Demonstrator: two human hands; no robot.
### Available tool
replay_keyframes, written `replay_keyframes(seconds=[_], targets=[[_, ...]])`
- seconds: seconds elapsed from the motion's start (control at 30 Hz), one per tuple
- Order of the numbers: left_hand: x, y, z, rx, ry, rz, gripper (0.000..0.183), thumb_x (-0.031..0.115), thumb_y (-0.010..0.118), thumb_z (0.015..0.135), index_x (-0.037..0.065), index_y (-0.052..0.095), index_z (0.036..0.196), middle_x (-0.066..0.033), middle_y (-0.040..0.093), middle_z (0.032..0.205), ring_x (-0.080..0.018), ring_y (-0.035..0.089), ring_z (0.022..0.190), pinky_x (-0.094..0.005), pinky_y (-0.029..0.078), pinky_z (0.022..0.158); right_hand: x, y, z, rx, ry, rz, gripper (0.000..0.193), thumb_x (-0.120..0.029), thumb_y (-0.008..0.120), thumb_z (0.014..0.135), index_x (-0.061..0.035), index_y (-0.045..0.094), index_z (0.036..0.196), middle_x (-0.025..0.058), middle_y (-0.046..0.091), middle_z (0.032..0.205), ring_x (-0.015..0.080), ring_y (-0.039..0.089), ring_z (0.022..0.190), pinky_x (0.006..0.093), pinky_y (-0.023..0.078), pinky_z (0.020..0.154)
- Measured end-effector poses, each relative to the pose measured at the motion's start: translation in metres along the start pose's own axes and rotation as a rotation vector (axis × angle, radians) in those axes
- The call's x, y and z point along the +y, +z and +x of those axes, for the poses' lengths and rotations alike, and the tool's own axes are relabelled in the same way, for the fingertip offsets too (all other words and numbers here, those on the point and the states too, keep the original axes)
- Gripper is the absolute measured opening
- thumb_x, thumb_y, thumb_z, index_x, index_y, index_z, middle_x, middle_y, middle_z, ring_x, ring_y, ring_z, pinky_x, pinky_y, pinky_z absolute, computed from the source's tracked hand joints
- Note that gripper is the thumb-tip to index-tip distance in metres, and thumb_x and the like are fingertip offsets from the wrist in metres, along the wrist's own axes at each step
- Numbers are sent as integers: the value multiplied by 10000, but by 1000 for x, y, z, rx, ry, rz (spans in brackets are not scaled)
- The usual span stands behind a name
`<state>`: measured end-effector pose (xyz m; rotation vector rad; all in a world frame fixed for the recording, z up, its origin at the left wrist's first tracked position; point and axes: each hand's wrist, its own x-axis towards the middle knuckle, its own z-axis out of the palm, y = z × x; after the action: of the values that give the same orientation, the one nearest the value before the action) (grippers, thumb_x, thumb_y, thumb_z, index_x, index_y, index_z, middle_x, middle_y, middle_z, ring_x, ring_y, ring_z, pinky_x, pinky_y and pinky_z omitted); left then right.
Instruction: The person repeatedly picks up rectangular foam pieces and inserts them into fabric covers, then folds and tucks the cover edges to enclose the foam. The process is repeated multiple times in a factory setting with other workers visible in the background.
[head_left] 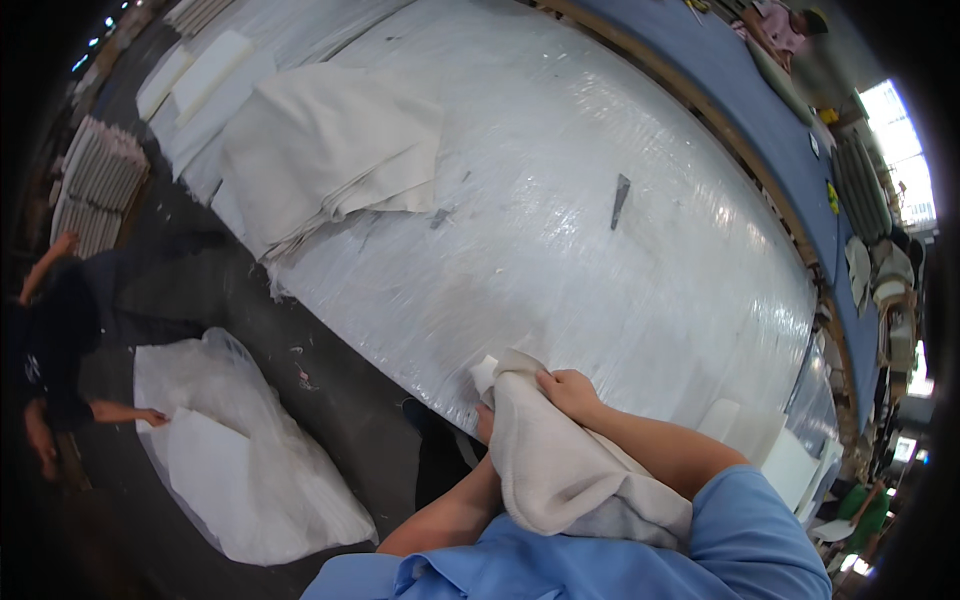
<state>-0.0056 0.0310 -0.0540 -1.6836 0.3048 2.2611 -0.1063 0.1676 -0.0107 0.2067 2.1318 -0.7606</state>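
Observation:
A beige fabric cover (565,470) hangs in front of my body, draped down over my lap. My right hand (572,395) is closed on its upper edge. My left hand (486,425) grips the cover's left side, its fingers mostly hidden behind the cloth. A small white piece (487,373) sticks out at the top of the cover; its kind cannot be made out. Beyond my hands lies a large table surface wrapped in clear plastic film (540,240). A stack of similar beige fabric pieces (330,150) rests on its far left part.
White foam slabs (212,75) lie at the far left corner. A person in dark clothes (60,340) holds a big translucent plastic bag (240,450) left of the table. A long blue-topped table (720,110) runs along the right. White panels (790,465) stand by my right elbow.

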Motion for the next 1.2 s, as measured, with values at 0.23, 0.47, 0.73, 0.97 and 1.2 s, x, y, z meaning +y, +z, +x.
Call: replay_keyframes(seconds=[0.23, 0.47, 0.73, 0.97, 1.2], targets=[[7, -20, 35, -53, -2, 198, 529, 450, 463, 1097, 3, 653, 1305, -183, 675, 1283, -302, 657, 1137, -413, 496, 1033, 0, 24, 17, 115, -42, -80, 639, -544, 489, 1033, 20, 768, 919, 248, 736, 875, 434, 699, 876, 502, 528, 819], [33, -19, 18, -38, 83, 431, 532, 453, 471, 1095, 2, 647, 1316, -179, 663, 1305, -295, 647, 1159, -408, 491, 1043, 14, 23, 21, 85, -59, -50, 677, -587, 447, 1044, -1, 782, 993, 236, 755, 993, 405, 708, 986, 484, 528, 890], [69, -8, 4, -61, 166, 676, 537, 457, 481, 1093, 1, 641, 1328, -173, 650, 1329, -288, 636, 1185, -403, 485, 1056, 86, -16, -64, -137, 125, -23, 706, -657, 451, 1031, -43, 790, 1105, 223, 754, 1069, 379, 709, 1031, 466, 534, 921], [82, -4, 31, -37, 213, 791, 542, 461, 489, 1092, 1, 635, 1339, -168, 638, 1351, -281, 626, 1207, -398, 480, 1066, 109, 5, -64, 158, 2, -55, 628, -535, 482, 1060, -12, 756, 848, 219, 727, 836, 400, 697, 838, 472, 535, 805], [105, 7, 20, 0, 271, 863, 547, 464, 497, 1090, 0, 630, 1349, -163, 627, 1372, -275, 616, 1229, -393, 475, 1077, 116, 4, -53, 40, 54, 1, 604, -566, 473, 1047, -64, 795, 953, 204, 754, 986, 398, 701, 980, 497, 538, 886]])
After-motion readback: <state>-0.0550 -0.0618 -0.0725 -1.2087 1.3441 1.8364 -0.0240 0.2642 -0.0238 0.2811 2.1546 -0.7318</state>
